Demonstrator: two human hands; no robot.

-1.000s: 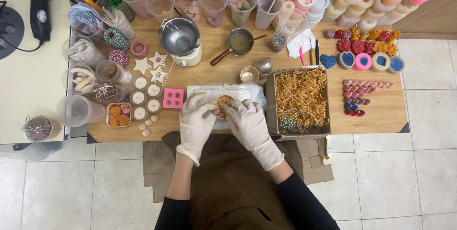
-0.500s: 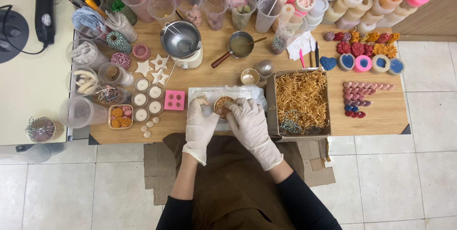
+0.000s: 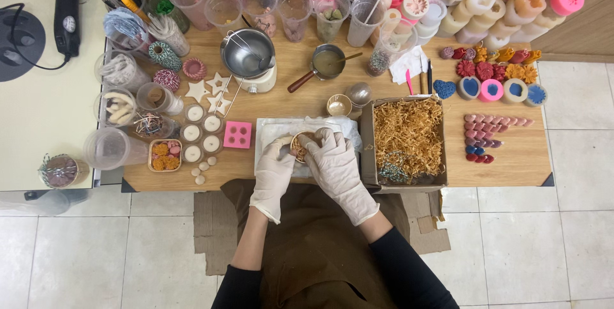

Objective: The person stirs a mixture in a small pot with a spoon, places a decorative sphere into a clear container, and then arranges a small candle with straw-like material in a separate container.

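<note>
Left gloved hand cups small round tin | right gloved hand pinches its rim | over white sheet | likely light, rigid; hold by sides.

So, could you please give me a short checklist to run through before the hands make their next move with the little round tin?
1. Round tin held by both hands: ok, left hand at its left rim, right hand over its right side.
2. Tin above the white sheet: ok.
3. Gloves on both hands: ok.
4. Tin filled level: cannot tell, the fingers cover part of it.
5. Box of shredded paper close by the right hand: ok.
6. Pink mould apart from the left hand: ok.
</note>
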